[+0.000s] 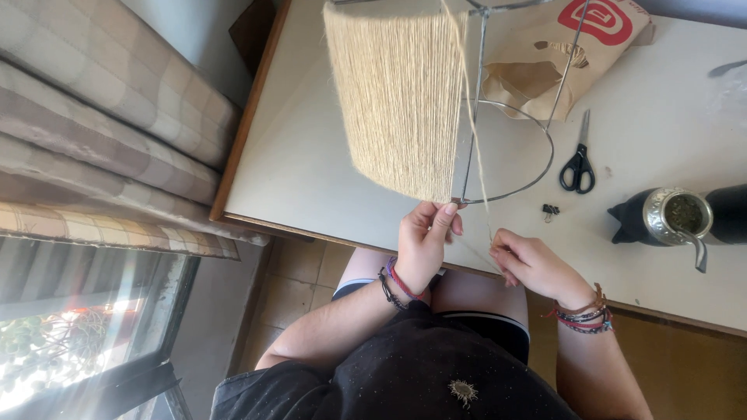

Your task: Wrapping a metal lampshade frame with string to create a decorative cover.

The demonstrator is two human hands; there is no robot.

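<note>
Sunlit window and a checked sofa flank the white worktop (311,171), whose wooden near edge runs just in front of the seated person's knees.

Lampshade frame (510,117): bare wire rings and struts, standing at the near edge of the worktop, about half covered with wound twine wrap (397,93). Judged light and springy; the wire would flex if squeezed, and the wound strands would likely slide sideways under pressure. Best held at the lower ring or a strut, not on the wrapped face.

Twine strand (476,148): thin, rough, fibrous, limp unless tensioned. It runs from the top of the frame down to the near edge.

Left hand (424,241): closed on the lower ring beside the edge of the wrap, thumb up.

Right hand (529,260): fingers pinched on the loose strand, just off the near edge.

Scissors (578,159) lie right of the frame, a small binder clip (551,210) nearer the edge. Brown paper bag (560,54) sits behind the frame. Metal-rimmed gourd cup (669,218) with a straw stands toward the right edge.
</note>
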